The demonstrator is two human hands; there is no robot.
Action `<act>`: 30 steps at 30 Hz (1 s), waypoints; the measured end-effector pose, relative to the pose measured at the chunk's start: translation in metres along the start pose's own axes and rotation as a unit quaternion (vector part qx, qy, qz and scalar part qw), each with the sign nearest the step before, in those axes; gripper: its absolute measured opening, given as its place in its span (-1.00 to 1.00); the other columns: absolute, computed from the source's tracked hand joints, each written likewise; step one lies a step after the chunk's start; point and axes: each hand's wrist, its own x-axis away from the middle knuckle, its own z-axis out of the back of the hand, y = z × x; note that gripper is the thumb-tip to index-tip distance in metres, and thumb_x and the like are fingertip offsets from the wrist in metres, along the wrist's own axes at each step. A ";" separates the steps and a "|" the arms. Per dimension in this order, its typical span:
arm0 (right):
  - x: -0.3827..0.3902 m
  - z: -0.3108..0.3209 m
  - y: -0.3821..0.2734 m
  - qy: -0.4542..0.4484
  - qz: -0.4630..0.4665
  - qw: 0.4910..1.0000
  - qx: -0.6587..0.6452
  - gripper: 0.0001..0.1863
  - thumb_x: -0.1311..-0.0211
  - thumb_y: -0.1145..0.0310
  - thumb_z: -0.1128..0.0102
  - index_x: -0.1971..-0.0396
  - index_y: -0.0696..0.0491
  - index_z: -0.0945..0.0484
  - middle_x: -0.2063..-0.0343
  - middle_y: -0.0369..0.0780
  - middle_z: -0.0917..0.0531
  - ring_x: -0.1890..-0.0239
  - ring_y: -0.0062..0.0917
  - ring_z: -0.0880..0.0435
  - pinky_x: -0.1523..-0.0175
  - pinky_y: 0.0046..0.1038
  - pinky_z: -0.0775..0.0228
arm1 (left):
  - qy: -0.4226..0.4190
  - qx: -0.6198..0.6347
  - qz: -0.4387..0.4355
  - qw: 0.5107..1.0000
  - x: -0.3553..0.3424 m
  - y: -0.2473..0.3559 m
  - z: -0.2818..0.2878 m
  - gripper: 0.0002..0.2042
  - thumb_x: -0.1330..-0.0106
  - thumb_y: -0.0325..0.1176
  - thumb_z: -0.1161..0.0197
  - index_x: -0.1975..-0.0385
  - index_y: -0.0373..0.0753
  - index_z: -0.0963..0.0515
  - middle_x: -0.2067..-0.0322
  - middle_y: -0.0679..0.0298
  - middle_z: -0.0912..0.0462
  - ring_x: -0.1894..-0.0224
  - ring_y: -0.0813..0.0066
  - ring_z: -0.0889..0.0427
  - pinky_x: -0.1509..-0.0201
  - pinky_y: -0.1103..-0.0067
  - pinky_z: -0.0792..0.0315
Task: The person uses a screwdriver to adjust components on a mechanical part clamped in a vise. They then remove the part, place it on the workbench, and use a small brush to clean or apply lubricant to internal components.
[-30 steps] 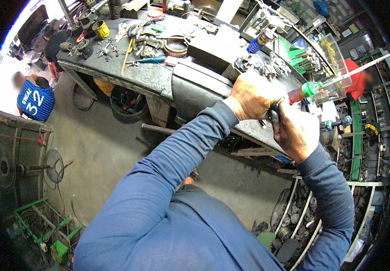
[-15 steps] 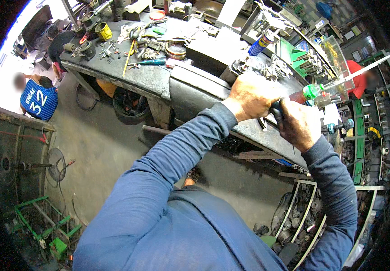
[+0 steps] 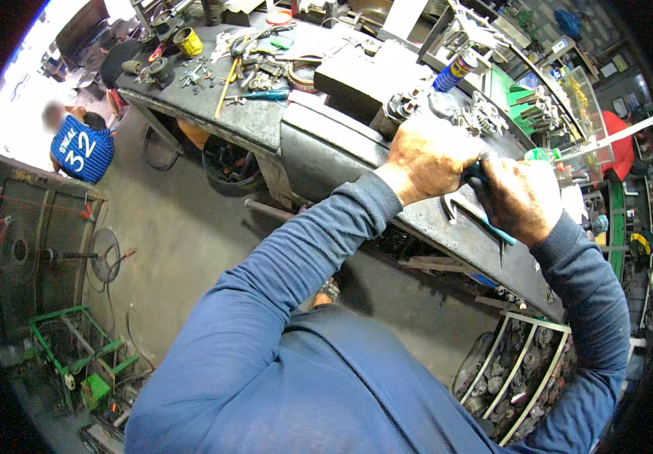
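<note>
The bare left hand (image 3: pixel 432 155) is curled tight, its contents hidden, beside the right hand (image 3: pixel 524 195), clamped on a smooth, dark, rounded piece (image 3: pixel 475 176) between them, above the scuffed grey workbench (image 3: pixel 254 121). Knobbly metal parts (image 3: pixel 402 104) and a blue cylindrical can (image 3: pixel 455 72) stand behind.

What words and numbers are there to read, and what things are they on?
Blue striped shirt: big white letters and a number on the back; I won't copy those out.
Blue can: printed label, also not copied; its small print is too tiny.
Yellow tin: dark marks, too blurred to read.
Pale sheets, upper right: too small to read.
</note>
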 end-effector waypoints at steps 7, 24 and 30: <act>0.000 -0.019 0.000 0.062 -0.005 0.998 -0.006 -0.84 -0.24 0.29 -0.30 0.22 -0.02 -0.59 0.64 -0.15 -0.62 0.61 -0.24 -0.66 0.51 -0.22 -0.46 | -0.030 -0.038 -0.009 0.999 0.006 -0.009 -0.008 -0.79 0.00 -0.23 -0.44 0.35 0.02 -0.63 0.38 0.31 -0.66 0.27 0.24 -0.69 0.22 0.33 -0.58; -0.009 0.000 0.026 0.014 0.083 0.996 -0.010 -0.86 -0.21 0.34 -0.29 0.29 0.02 -0.54 0.64 -0.13 -0.62 0.62 -0.21 -0.67 0.51 -0.23 -0.47 | 0.051 -0.033 0.027 0.998 -0.002 0.002 -0.014 -0.96 -0.14 -0.26 -0.27 0.47 0.00 -0.60 0.54 0.33 -0.63 0.47 0.32 -0.69 0.41 0.35 -0.51; -0.005 -0.014 0.029 0.075 0.081 0.994 0.007 -0.84 -0.21 0.32 -0.29 0.35 0.03 -0.49 0.66 -0.17 -0.58 0.62 -0.23 -0.65 0.53 -0.24 -0.45 | 0.012 -0.057 0.023 0.998 0.001 -0.002 -0.015 -0.90 -0.11 -0.24 -0.32 0.39 -0.01 -0.64 0.43 0.30 -0.65 0.33 0.25 -0.69 0.28 0.34 -0.55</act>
